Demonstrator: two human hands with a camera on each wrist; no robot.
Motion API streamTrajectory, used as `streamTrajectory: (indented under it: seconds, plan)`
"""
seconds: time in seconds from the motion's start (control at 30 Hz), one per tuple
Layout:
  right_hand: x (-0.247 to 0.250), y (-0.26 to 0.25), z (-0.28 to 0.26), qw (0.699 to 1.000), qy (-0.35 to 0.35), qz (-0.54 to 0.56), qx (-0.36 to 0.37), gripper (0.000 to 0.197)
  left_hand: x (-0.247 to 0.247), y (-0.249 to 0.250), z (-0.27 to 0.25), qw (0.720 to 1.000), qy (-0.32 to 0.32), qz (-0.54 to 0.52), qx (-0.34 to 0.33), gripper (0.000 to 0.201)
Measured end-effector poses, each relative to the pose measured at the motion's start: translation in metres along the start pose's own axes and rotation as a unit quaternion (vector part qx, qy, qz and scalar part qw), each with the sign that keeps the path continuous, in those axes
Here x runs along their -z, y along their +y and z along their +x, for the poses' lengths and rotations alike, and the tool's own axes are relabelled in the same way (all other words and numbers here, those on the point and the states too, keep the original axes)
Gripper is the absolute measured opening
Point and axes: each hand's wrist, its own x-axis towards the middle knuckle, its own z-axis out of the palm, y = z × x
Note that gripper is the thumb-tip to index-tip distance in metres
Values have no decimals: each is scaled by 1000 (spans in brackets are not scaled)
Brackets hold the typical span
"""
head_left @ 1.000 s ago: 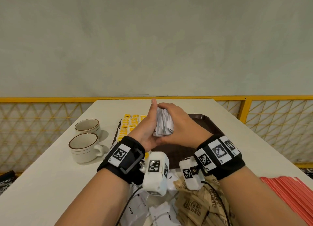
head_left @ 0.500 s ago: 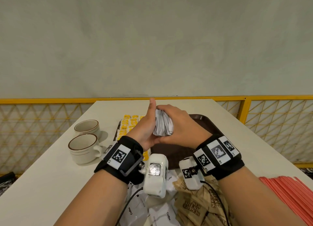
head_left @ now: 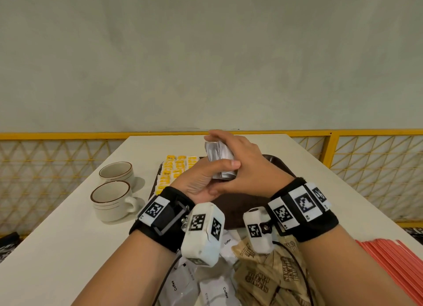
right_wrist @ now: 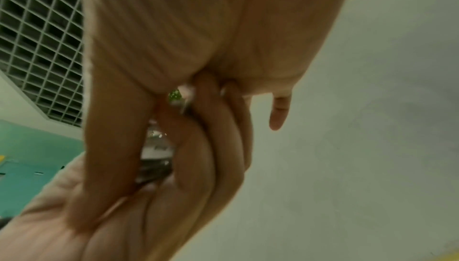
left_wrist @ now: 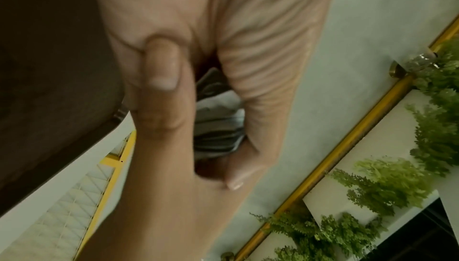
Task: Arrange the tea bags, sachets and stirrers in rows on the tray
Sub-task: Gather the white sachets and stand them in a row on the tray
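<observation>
While both hands are meeting above the tray (head_left: 278,162), a stack of white sachets (head_left: 219,155) is standing upright between them. The right hand (head_left: 246,166) is wrapping its grip around the stack from behind and above, and the left hand (head_left: 201,179) is closing on its lower end, the thumb lying across the front. On the brown tray, yellow tea bags (head_left: 175,170) are lying in rows along its left part; the rest of its floor is largely hidden by the hands. Nearer the person, loose white coffee sachets (head_left: 215,289) and brown sugar sachets (head_left: 263,273) are piling on the desk (head_left: 57,237), with red stirrers (head_left: 393,260) lying at the right edge. Two cups (head_left: 114,191) are standing left of the tray. From the left wrist, the layered edges of the stack (left_wrist: 218,124) are showing between thumb and palm, which the head view is hiding. From the right wrist, only a blurred sliver of it is showing through the curled fingers (right_wrist: 213,137).
</observation>
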Motion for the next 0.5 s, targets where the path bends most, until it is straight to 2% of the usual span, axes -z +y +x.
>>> streamTrajectory:
  seconds: [0.1, 0.17, 0.23, 0.37, 0.5]
  plan:
    - [8, 3, -3, 999, -43, 6, 9, 109, 2, 0, -1, 1000, 0, 21, -5, 29]
    - [15, 7, -6, 996, -55, 67, 0, 106, 5, 1, -2, 999, 12, 51, 2, 33]
    - [25, 10, -9, 993, -28, 115, -18, 88, 7, 4, -2, 997, 21, 78, 10, 37]
    - [40, 12, -11, 992, 53, 106, -37, 32, 13, 9, -2, 995, 10, 96, 20, 38]
    - [38, 11, -11, 995, 35, 93, -21, 23, 13, 10, -2, 994, -4, 105, 32, 38]
